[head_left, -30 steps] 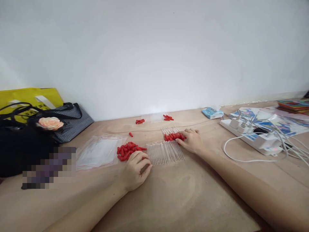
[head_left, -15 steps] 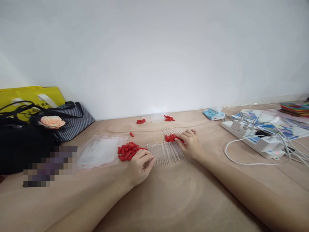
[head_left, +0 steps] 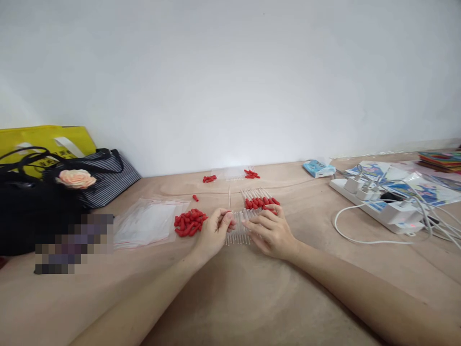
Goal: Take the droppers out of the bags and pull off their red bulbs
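My left hand (head_left: pixel 215 229) is closed in a pinch, with bits of a red rubber bulb showing at its fingertips. A thin glass tube (head_left: pixel 229 196) points away from the table's front just beyond these fingers; whether they grip it is hidden. Over a row of clear glass dropper tubes (head_left: pixel 237 236) lies my right hand (head_left: pixel 272 232), its fingers stretched out and slightly bent. Behind it, several tubes fitted with red bulbs (head_left: pixel 260 203) lie side by side. Left of my left hand is a heap of loose red bulbs (head_left: pixel 188 223).
Clear zip bags (head_left: pixel 149 223) lie to the left, before a striped bag (head_left: pixel 111 180). A single red bulb (head_left: pixel 195 197) sits behind the heap. Small bulb groups (head_left: pixel 252 174) are near the wall. On the right are a power strip (head_left: pixel 374 206) with cables and a blue tissue pack (head_left: pixel 319 168).
My left hand has moved right from the bulb heap with a red bulb. My right hand has come back from the bulb-fitted row to the bare tubes. A tube now shows beyond my left hand.
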The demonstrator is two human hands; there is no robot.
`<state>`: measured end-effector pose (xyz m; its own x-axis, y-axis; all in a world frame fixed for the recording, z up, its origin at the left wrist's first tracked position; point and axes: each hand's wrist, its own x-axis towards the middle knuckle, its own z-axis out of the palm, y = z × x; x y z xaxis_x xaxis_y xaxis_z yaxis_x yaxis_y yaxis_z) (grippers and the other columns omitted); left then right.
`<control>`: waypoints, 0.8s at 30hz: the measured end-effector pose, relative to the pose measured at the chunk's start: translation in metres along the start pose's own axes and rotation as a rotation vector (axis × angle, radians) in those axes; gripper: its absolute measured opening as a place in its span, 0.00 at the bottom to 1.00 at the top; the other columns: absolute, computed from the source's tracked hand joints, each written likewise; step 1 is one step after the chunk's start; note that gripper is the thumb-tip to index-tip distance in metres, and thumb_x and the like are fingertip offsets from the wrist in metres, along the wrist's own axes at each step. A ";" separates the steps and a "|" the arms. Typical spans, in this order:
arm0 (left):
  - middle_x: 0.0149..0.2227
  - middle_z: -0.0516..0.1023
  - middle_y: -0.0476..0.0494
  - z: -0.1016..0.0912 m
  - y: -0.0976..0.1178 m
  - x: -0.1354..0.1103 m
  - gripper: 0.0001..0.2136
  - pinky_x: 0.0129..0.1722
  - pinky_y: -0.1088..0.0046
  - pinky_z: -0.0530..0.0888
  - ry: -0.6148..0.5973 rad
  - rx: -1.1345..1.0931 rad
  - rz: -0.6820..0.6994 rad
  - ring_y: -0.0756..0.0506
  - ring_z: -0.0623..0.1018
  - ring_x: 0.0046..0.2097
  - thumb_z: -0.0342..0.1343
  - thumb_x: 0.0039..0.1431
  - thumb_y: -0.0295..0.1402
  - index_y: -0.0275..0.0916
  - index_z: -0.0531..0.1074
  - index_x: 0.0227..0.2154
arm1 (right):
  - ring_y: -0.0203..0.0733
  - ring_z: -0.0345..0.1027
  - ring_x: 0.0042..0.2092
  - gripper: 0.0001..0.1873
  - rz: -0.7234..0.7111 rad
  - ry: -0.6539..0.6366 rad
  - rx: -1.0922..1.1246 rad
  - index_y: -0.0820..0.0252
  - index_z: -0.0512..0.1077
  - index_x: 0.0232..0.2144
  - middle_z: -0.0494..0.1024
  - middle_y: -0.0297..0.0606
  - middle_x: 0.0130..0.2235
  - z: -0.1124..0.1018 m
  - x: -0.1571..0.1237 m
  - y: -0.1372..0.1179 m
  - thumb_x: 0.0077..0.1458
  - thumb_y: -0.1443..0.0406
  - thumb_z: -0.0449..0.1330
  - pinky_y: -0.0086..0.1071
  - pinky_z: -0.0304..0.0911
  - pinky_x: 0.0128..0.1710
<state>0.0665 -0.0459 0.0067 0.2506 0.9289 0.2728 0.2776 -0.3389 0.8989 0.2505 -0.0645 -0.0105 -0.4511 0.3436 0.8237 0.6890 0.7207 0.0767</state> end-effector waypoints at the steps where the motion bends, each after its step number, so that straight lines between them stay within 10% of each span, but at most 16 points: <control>1: 0.25 0.71 0.50 -0.009 -0.001 0.000 0.11 0.29 0.74 0.68 0.002 0.142 0.067 0.50 0.72 0.28 0.47 0.55 0.41 0.37 0.65 0.29 | 0.35 0.64 0.34 0.12 0.020 0.027 -0.009 0.55 0.69 0.40 0.75 0.33 0.33 -0.002 -0.001 0.003 0.51 0.68 0.55 0.39 0.50 0.45; 10: 0.26 0.73 0.48 -0.029 -0.012 -0.014 0.08 0.33 0.70 0.62 0.049 0.892 0.688 0.48 0.70 0.30 0.52 0.54 0.36 0.37 0.66 0.24 | 0.41 0.62 0.43 0.13 -0.022 -0.070 -0.065 0.54 0.69 0.42 0.73 0.36 0.41 0.005 0.004 0.003 0.52 0.60 0.55 0.45 0.44 0.51; 19: 0.25 0.74 0.48 -0.017 -0.018 -0.016 0.08 0.35 0.69 0.64 0.053 0.906 0.811 0.49 0.70 0.30 0.51 0.55 0.34 0.38 0.68 0.23 | 0.37 0.63 0.41 0.07 -0.007 -0.094 -0.009 0.54 0.72 0.33 0.75 0.30 0.32 0.019 -0.003 -0.007 0.54 0.62 0.54 0.47 0.36 0.55; 24: 0.39 0.76 0.45 -0.019 -0.020 -0.013 0.10 0.44 0.64 0.65 0.016 0.871 0.862 0.45 0.72 0.43 0.50 0.56 0.35 0.39 0.70 0.39 | 0.38 0.65 0.41 0.07 -0.007 -0.046 0.030 0.55 0.72 0.30 0.77 0.30 0.33 0.017 -0.001 -0.008 0.55 0.64 0.53 0.47 0.35 0.56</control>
<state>0.0398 -0.0484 -0.0083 0.6490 0.3506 0.6752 0.5556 -0.8247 -0.1058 0.2355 -0.0603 -0.0219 -0.4816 0.3656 0.7965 0.6691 0.7403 0.0647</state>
